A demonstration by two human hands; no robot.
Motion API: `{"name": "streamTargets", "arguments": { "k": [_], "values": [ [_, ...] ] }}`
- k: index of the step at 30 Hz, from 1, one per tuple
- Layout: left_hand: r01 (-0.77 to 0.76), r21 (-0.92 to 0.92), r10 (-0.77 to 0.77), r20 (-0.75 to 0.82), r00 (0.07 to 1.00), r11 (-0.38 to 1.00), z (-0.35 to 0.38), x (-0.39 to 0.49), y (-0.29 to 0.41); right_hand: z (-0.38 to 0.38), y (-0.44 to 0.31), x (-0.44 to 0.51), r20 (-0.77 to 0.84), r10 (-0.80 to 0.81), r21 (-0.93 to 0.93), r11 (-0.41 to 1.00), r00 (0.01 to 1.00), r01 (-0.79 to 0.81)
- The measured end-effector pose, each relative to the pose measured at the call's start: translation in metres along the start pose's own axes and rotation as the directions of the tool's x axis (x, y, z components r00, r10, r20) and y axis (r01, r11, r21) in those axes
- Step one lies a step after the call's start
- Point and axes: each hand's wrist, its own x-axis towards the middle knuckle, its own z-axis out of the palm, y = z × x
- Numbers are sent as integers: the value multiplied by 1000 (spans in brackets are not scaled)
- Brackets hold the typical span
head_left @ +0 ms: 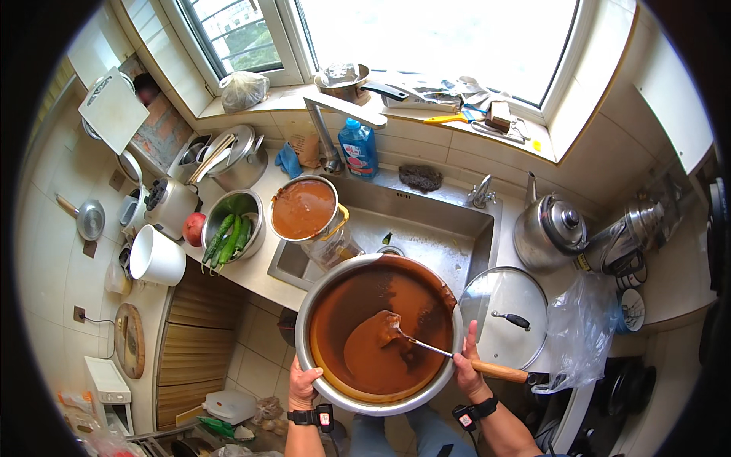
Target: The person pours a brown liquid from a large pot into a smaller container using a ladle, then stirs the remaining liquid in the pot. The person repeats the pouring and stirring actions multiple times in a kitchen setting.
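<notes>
A large round metal basin [384, 407] coated inside with thick reddish-brown sauce is held in front of me, over the sink's near edge. My left hand [304, 384] grips its lower left rim. My right hand [469, 371] is at the lower right rim, thumb over the shaft of a wooden-handled ladle [499, 371]. The ladle's head lies in the sauce, covered with it. Beyond the basin's upper left, a pot or strainer with a yellow handle [304, 207], full of the same sauce, sits above a clear container [331, 251] at the sink's left side.
The steel sink [445, 228] lies beyond the basin. A steel bowl of green peppers or cucumbers [230, 240] is at left. A glass lid [508, 320], a plastic bag [582, 331] and a steel kettle [549, 231] are at right. Blue detergent [358, 149] stands behind the faucet.
</notes>
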Motion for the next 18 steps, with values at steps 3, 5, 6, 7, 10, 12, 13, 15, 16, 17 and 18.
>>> {"name": "streamTargets", "arguments": {
  "k": [3, 5, 6, 7, 10, 12, 13, 15, 16, 17, 18],
  "values": [
    [20, -32, -20, -3, 1000, 999, 1, 3, -3, -7, -2, 6, 26, 31, -33, 999, 999, -30],
    [27, -65, -28, -19, 999, 998, 7, 3, -3, -5, -5, 10, -13, 58, -17, 998, 998, -59],
    [25, -81, -29, -52, 998, 996, 11, 3, -3, -5, -6, 13, -40, 58, -25, 998, 998, -59],
    [21, -100, -29, -83, 996, 995, 15, 2, -4, -5, -8, 16, -68, 57, -34, 998, 996, -59],
    [13, -9, -14, -127, 992, 1000, 18, -3, -7, -4, -9, 22, -159, 8, -199, 979, 987, -40],
    [21, 40, -14, -166, 986, 999, 12, -13, -14, 11, -22, 26, -171, 22, -182, 982, 985, -53],
    [11, 31, -5, -180, 984, 999, 11, -10, -17, 13, -25, 33, -158, 20, -172, 984, 987, -47],
    [4, 8, -2, -207, 978, 1000, 11, -5, -20, 6, -20, 29, -147, 19, -222, 974, 989, -52],
    [5, -4, -6, -226, 974, 1000, 12, -4, -20, 6, -20, 26, -150, 39, -205, 976, 988, -70],
    [6, -14, -10, -245, 969, 1000, 12, -2, -20, 6, -19, 25, -150, 57, -186, 979, 987, -85],
    [5, 3, -4, -260, 966, 1000, 8, -2, -20, 16, -24, 25, -149, 103, -92, 989, 984, -117]
  ]
}}
